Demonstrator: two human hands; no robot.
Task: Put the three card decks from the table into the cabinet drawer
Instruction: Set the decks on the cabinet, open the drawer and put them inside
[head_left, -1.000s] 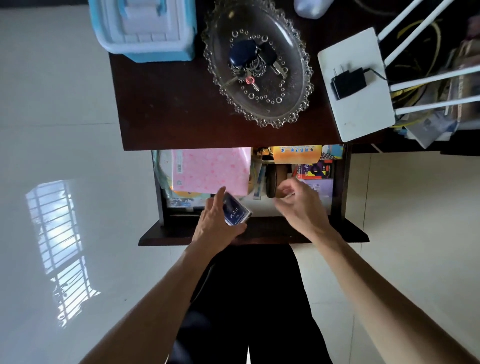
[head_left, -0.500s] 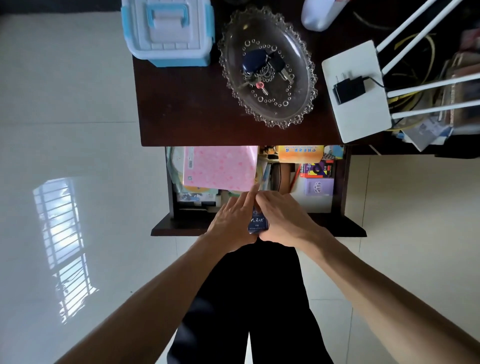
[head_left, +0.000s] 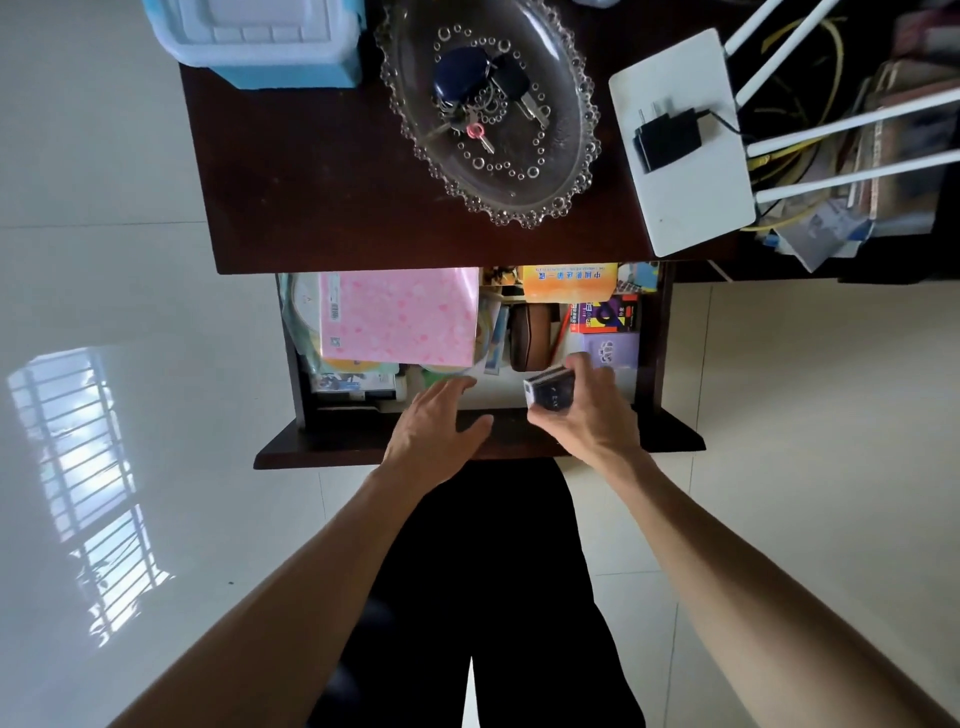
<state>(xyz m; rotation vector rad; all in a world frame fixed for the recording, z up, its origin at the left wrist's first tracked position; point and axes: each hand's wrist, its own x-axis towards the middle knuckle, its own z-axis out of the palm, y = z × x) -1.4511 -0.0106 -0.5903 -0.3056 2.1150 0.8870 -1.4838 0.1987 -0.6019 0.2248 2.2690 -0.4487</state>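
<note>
The cabinet drawer (head_left: 680, 431) stands pulled out below the dark table top (head_left: 322, 197). My right hand (head_left: 587, 415) grips a dark blue card deck (head_left: 551, 391) over the drawer's front right part, above a bare white patch of its bottom. My left hand (head_left: 434, 423) hovers empty over the drawer's front edge with its fingers spread, a little left of the deck. Other boxes lie in the drawer's right side: a purple box (head_left: 613, 352) and a red and yellow box (head_left: 605, 314). I see no card deck on the table top.
In the drawer lie a pink packet (head_left: 400, 317), a brown case (head_left: 530, 335) and an orange packet (head_left: 569, 281). On the table stand a glass dish (head_left: 571, 171) with keys (head_left: 478, 98), a blue and white box (head_left: 260, 41) and a white router (head_left: 680, 171). Pale floor tiles surround the cabinet.
The dark blue deck has passed from my left hand to my right hand, which carried it right over the drawer. My left hand has let go and opened.
</note>
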